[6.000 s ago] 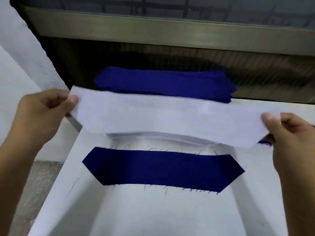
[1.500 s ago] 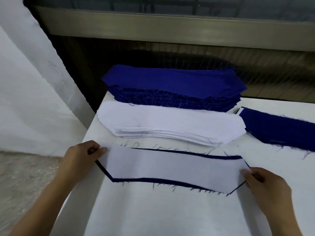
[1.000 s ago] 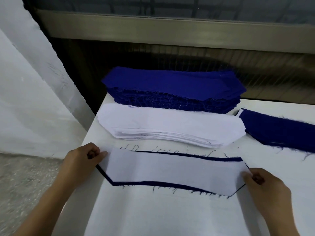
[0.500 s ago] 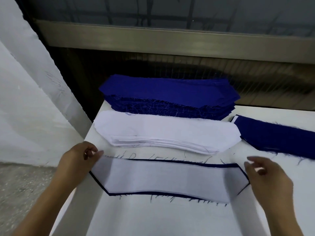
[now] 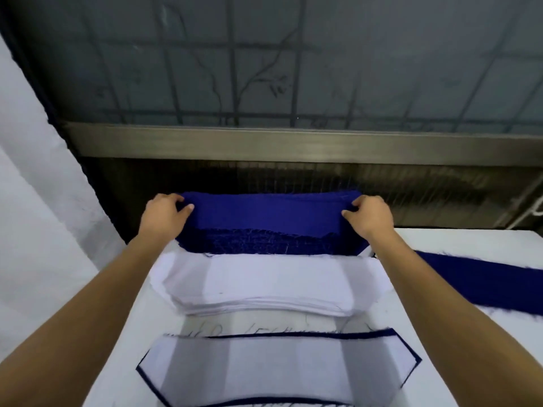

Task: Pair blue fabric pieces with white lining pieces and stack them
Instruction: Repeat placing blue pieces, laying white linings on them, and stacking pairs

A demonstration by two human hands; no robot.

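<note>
A tall stack of blue fabric pieces (image 5: 264,239) stands at the table's far edge. My left hand (image 5: 164,212) pinches the left end of its top blue piece (image 5: 267,212), and my right hand (image 5: 368,214) pinches the right end. In front of it lies a stack of white lining pieces (image 5: 264,286). Nearest me lies a paired set (image 5: 276,368): a white lining piece on a blue piece whose dark edge shows all round.
The white table (image 5: 440,333) carries another blue piece (image 5: 484,282) at the right. A white cloth (image 5: 38,230) hangs at the left. Behind the table runs a metal rail (image 5: 293,145) below a gridded window.
Both hands let go of the paired white and blue piece near me and reached forward to the far blue stack, where they now pinch the ends of its top piece.
</note>
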